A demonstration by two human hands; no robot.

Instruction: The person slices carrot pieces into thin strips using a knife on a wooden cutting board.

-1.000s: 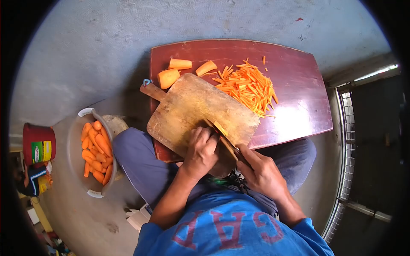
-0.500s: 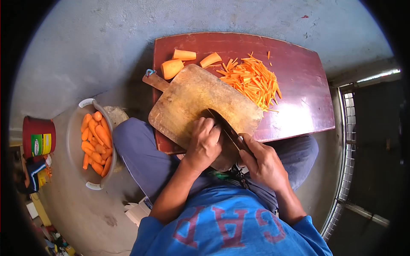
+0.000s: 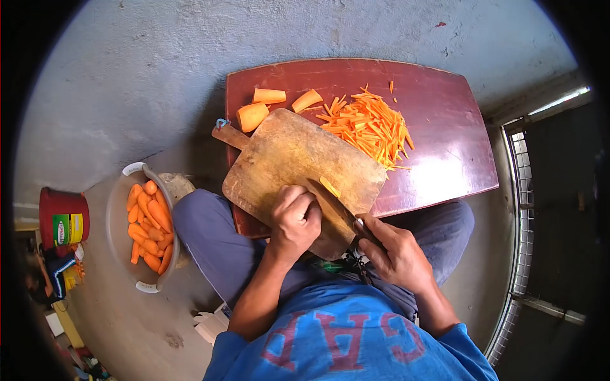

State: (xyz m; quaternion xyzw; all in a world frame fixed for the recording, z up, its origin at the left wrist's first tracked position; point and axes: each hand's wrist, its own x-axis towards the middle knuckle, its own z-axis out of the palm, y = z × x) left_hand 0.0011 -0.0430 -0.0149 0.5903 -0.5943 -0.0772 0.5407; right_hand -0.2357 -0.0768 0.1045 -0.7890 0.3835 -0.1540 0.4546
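Note:
My right hand point(image 3: 400, 255) is wrapped round the handle of a knife point(image 3: 335, 207), whose dark blade lies slantwise over the wooden cutting board point(image 3: 286, 152). Against the blade's far side rests a thin carrot slice point(image 3: 329, 186). Left of the blade, my left hand point(image 3: 296, 222) is curled closed at the board's near edge; whatever its fingers hold is hidden. Beyond the board sits a heap of carrot strips point(image 3: 372, 127). Thick peeled carrot pieces point(image 3: 253, 117) lie by the board's handle.
The board rests on a red wooden table point(image 3: 438, 120) and overhangs its near edge above my lap. To the left, a grey tub point(image 3: 115, 219) holds several peeled carrots point(image 3: 154, 213). A red bucket point(image 3: 64, 206) stands farther left. A wall point(image 3: 190, 57) rises behind the table.
My left hand has drawn back left from the blade. The blade leans over more, and a carrot slice now shows at its far side. The whole view has shifted slightly.

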